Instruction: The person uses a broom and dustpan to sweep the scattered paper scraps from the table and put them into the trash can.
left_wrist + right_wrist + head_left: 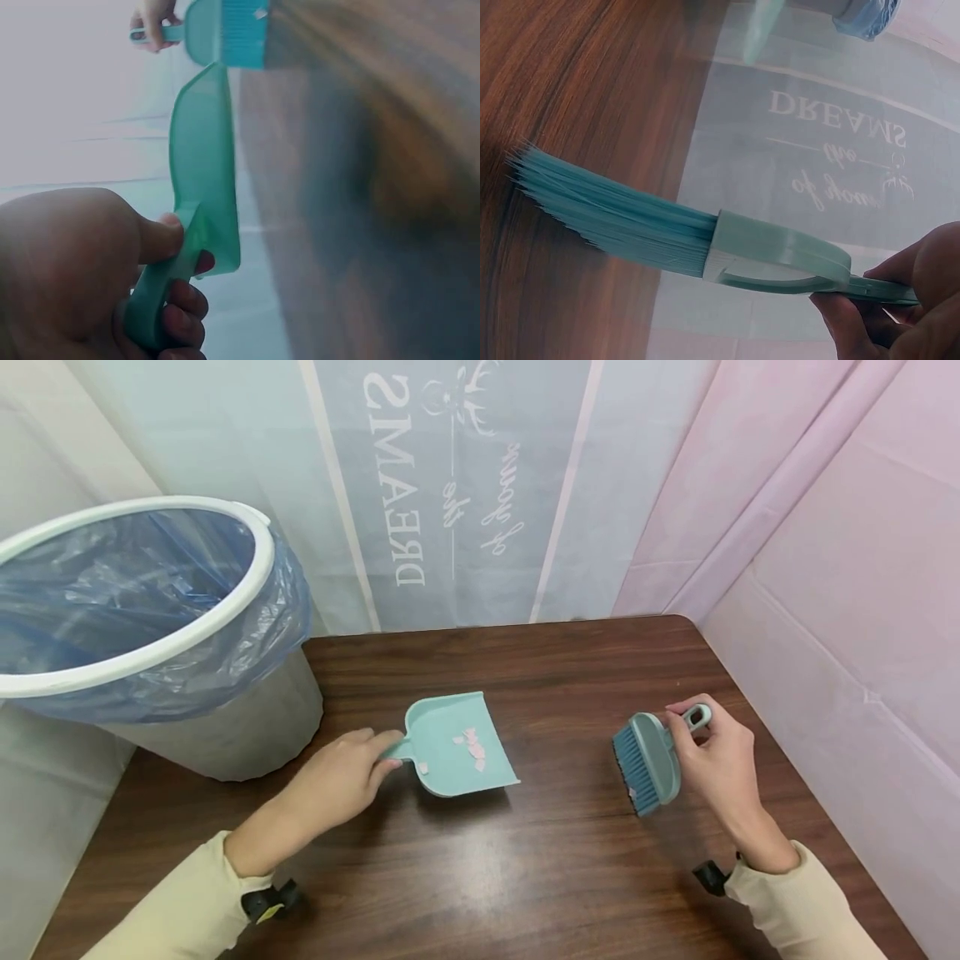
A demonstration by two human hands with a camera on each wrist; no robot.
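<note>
My left hand (pixel 343 775) grips the short handle of a mint-green dustpan (pixel 446 727), its open edge facing right. Several small pink paper scraps (pixel 474 748) lie in the pan. In the left wrist view the fingers wrap the handle and the dustpan (pixel 204 165) shows side-on above the table. Over at the right, my right hand (pixel 716 760) pinches the looped handle of a hand brush (pixel 660 760) between thumb and fingers. Its teal bristles (pixel 622 210) point down and left, close over the wood. One pale scrap (pixel 632 793) clings to the bristles.
A large grey bin (pixel 247 727) with a white rim and a blue plastic liner (pixel 288 602) stands at the left, behind my left hand. The dark wooden table (pixel 525 877) meets a printed curtain (pixel 480 585) at the back and a pale cloth wall (pixel 847 635) at the right.
</note>
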